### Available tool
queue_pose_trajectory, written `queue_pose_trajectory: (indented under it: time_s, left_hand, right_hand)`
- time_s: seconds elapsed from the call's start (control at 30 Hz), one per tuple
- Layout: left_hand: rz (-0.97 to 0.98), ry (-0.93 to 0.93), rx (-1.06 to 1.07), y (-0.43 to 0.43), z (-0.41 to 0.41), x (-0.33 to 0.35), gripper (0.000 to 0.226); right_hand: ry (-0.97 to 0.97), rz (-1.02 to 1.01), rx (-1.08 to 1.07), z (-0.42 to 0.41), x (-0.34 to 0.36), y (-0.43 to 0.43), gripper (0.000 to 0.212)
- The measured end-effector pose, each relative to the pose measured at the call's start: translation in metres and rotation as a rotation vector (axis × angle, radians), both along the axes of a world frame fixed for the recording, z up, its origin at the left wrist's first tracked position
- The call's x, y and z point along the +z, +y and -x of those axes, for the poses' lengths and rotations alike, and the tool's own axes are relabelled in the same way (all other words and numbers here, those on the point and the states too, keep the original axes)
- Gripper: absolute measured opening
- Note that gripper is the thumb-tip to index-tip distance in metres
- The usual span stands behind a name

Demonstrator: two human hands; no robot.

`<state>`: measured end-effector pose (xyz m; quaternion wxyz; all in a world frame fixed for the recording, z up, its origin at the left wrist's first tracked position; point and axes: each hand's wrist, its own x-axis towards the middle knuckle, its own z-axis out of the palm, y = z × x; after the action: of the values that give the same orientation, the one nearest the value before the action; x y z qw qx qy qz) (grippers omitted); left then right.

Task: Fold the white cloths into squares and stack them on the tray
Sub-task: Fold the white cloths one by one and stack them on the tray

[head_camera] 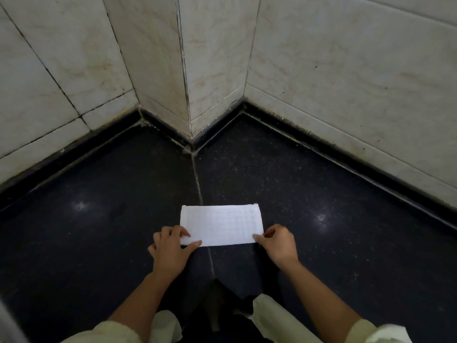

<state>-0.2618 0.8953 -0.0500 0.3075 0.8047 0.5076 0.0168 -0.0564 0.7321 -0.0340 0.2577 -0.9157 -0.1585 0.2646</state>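
At the bottom edge of the view, pale cream sleeves (pixel 277 318) are seen on both forearms, which reach forward over a dark speckled counter (pixel 99 243). A dark garment is seen between the forearms, too shadowed to be made out further. Just beyond, the left hand (pixel 170 251) is laid on the near left corner of the white cloth (pixel 221 224), with the thumb and forefinger closed on the cloth's edge and the remaining fingers curled. The right hand (pixel 279 243) is set at the near right corner, where its grip is likewise pinched together on the cloth's edge between thumb and forefinger. The white cloth is spread flat on the counter as a long rectangle, wider than it is deep, and a faint grid texture is shown on its surface. At its far right corner, a second layer is seen peeking out slightly, so the cloth is taken to be folded over once. A pale grout seam (pixel 197 179) in the counter passes under the cloth, running from the near edge away toward the wall. Two soft light reflections are seen on the polished surface, one to each side. Farthest away, the counter is bounded by a dark skirting strip, above which cream marbled wall tiles (pixel 346 70) rise, with an outward corner projecting toward the viewer.
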Motion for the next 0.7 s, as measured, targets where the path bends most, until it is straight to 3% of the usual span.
queue_pose_trajectory:
  time_s: [0.1, 0.3, 0.5, 0.6, 0.7]
  left_hand:
    - [0.009, 0.02, -0.011, 0.0, 0.0, 0.004, 0.033]
    - [0.032, 0.031, -0.049, 0.004, 0.0, 0.009, 0.03]
    - [0.069, -0.024, -0.062, 0.014, 0.004, 0.012, 0.026]
    - [0.136, -0.12, -0.031, 0.017, 0.004, 0.011, 0.022]
    - [0.157, -0.146, -0.019, 0.019, 0.003, 0.012, 0.021]
  right_hand:
    - [0.048, 0.041, -0.061, 0.005, 0.006, 0.01, 0.036]
    - [0.275, 0.018, -0.185, 0.006, 0.007, 0.029, 0.018]
    - [0.537, -0.312, -0.539, 0.005, 0.015, 0.037, 0.021]
    - [0.442, -0.339, -0.492, 0.008, 0.018, 0.043, 0.004]
    - [0.34, -0.393, -0.334, 0.019, 0.025, 0.051, 0.004]
